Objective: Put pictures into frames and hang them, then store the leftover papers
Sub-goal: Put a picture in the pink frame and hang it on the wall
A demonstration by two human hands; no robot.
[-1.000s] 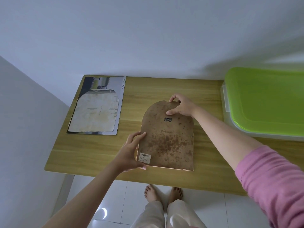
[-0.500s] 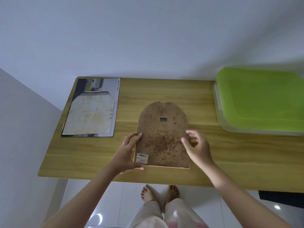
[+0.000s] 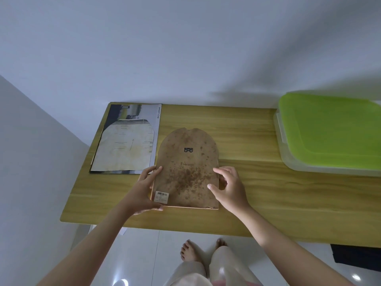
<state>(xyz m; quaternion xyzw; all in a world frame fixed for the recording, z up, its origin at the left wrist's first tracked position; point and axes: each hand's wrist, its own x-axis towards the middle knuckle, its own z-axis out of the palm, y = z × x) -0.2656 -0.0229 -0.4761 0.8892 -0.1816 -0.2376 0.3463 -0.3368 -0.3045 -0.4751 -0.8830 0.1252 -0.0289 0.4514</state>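
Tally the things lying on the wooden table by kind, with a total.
Arched frame, back side up: 1
Printed sheet with arched paper on it: 2
Green-lidded plastic box: 1
Total: 4

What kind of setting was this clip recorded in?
Probably a home: a wooden table against a plain wall, bare feet on glossy floor tiles, and a green-lidded storage box.

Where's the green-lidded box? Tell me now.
The box sits at the table's far right end against the wall, right of the frame both hands hold.
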